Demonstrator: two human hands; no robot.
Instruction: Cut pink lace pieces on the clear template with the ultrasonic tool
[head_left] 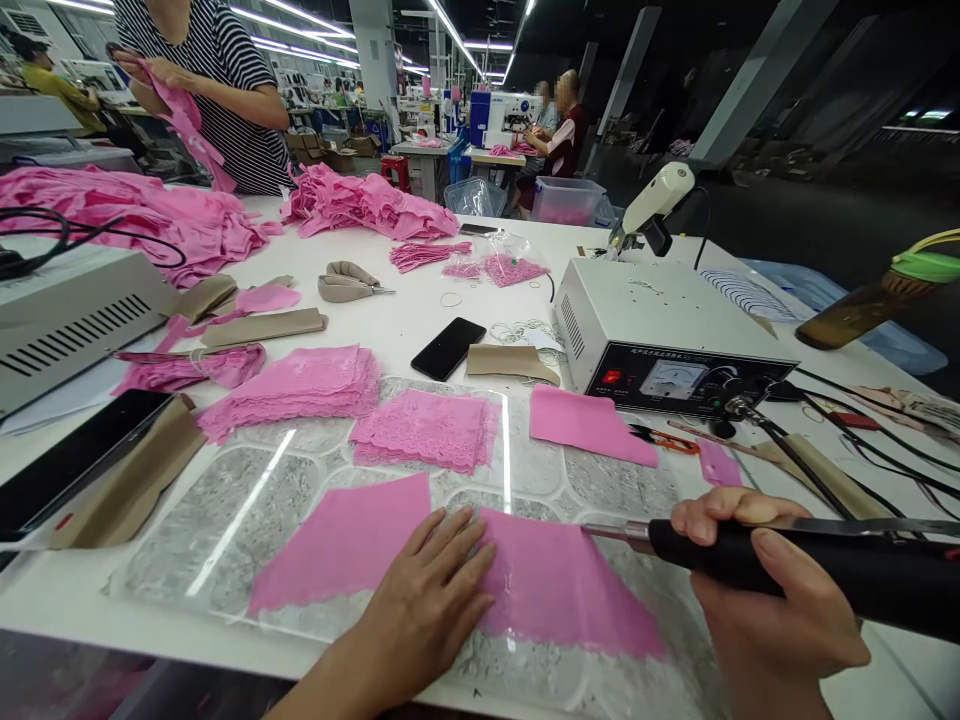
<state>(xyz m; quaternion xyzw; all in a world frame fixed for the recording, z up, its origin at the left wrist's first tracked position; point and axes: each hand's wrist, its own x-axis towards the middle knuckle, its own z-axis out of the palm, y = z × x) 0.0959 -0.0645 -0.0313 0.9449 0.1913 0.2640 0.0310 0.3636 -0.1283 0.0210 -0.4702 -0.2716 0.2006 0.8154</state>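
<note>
My left hand (pixel 424 600) lies flat with fingers spread on a pink lace fabric piece (pixel 540 590) spread over a clear glass plate (pixel 225 540). My right hand (pixel 765 600) is wrapped round the black handle of a cutting tool (pixel 825 565), whose metal tip (pixel 607 532) rests at the fabric's right upper edge. A cable runs from the tool toward a white control box (pixel 652 330) behind it.
Stacks of pink lace pieces (pixel 300 385) (pixel 427 428) and a plain pink piece (pixel 585 425) lie beyond. A black phone (pixel 448 347), scissors (pixel 349 283), beige strips and pink fabric heaps (pixel 367 205) cover the table. A person in a striped shirt (pixel 217 90) stands at the far left.
</note>
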